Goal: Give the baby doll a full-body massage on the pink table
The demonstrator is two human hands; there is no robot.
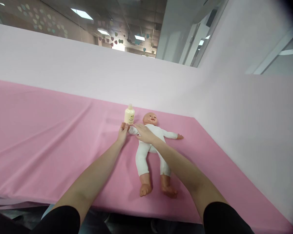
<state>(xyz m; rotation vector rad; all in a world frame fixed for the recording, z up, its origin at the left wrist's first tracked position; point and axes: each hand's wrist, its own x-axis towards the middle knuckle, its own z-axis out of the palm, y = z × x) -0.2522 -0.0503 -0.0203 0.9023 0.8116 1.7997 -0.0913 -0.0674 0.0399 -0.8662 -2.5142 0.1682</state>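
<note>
A baby doll (146, 152) in a white bodysuit lies on its back on the pink sheet (51, 143), head away from me, feet toward me. My left hand (122, 132) is closed around the doll's small hand at the end of its outstretched arm. My right hand (143, 132) lies flat on the same arm near the shoulder and chest, fingers pointing left. A cream lotion bottle (129, 115) stands upright just behind my left hand, beside the doll's head.
The pink sheet covers a wide surface, with folds on the left and its front edge near my body. Pale pink partition walls (246, 123) rise behind and on the right. Ceiling lights and heart decorations show beyond them.
</note>
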